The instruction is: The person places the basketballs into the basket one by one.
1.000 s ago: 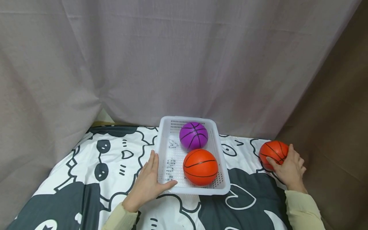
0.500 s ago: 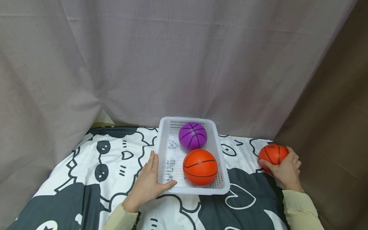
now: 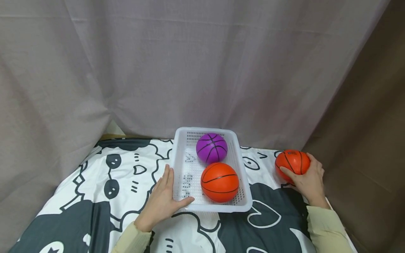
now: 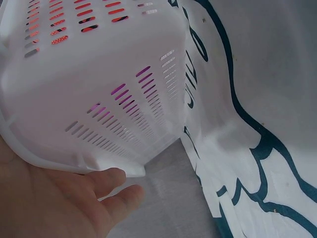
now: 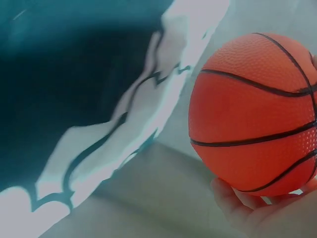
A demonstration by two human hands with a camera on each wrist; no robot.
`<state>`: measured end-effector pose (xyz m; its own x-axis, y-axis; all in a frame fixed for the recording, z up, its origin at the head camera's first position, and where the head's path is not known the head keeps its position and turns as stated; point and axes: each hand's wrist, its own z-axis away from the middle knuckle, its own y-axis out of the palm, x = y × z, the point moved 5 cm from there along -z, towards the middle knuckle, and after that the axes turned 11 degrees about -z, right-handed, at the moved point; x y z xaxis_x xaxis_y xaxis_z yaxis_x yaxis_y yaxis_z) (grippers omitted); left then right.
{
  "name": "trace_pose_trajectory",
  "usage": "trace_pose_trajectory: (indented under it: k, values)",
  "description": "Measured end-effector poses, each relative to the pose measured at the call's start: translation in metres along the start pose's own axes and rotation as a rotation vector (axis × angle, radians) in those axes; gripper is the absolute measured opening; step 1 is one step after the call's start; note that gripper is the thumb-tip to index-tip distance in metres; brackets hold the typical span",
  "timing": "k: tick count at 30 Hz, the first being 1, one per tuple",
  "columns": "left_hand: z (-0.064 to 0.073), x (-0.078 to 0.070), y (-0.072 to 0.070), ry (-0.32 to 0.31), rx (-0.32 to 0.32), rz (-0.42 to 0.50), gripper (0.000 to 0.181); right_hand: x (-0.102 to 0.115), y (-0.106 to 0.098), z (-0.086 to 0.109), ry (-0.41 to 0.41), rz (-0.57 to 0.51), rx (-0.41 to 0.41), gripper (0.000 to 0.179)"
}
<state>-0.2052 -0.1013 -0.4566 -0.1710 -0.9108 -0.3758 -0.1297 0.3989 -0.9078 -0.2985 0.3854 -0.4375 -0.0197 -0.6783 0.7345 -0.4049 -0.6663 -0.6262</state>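
Observation:
On the right of the head view, my right hand [image 3: 308, 181] grips a small orange-red toy basketball [image 3: 291, 165], thumb at its near side and fingers round its right side. The right wrist view shows the same basketball [image 5: 252, 114] resting against the fingers. My left hand [image 3: 161, 202] lies with straight fingers along the left side of a white plastic basket [image 3: 180, 168], thumb at its near corner. In the left wrist view, the fingers [image 4: 124, 201] are at the rim of the slotted basket [image 4: 64, 109]. Inside it sit a purple ball [image 3: 211, 147] and an orange basketball [image 3: 219, 182].
The basket stands on a black-and-white cartoon-print cloth [image 3: 126, 189]. A grey curtain [image 3: 190, 70] hangs behind the cloth's far edge. Brown fabric [image 3: 364, 168] rises on the right, close beside the right hand.
My right hand has moved left and slightly up with the basketball, which has turned a little. My left hand, the basket and the two balls inside it stay nearly in place.

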Motion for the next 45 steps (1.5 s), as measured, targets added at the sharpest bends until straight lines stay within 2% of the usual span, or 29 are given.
trace_pose_trajectory:
  k: [12, 24, 33, 45]
  values:
    - [-0.001, -0.001, 0.000, 0.013, -0.001, -0.001, 0.126, 0.034, 0.004, -0.001, -0.121, -0.023, -0.016, 0.106]
    - [-0.002, -0.001, -0.001, 0.025, -0.018, -0.009, 0.126, 0.054, 0.008, 0.007, -0.176, -0.029, 0.058, 0.107]
    - [-0.001, -0.001, -0.002, 0.022, -0.014, -0.009, 0.124, 0.070, 0.011, 0.013, -0.225, -0.061, 0.050, 0.103]
    - [0.000, -0.001, -0.001, 0.020, -0.018, -0.002, 0.124, 0.111, 0.020, 0.024, -0.350, -0.104, 0.066, 0.102]
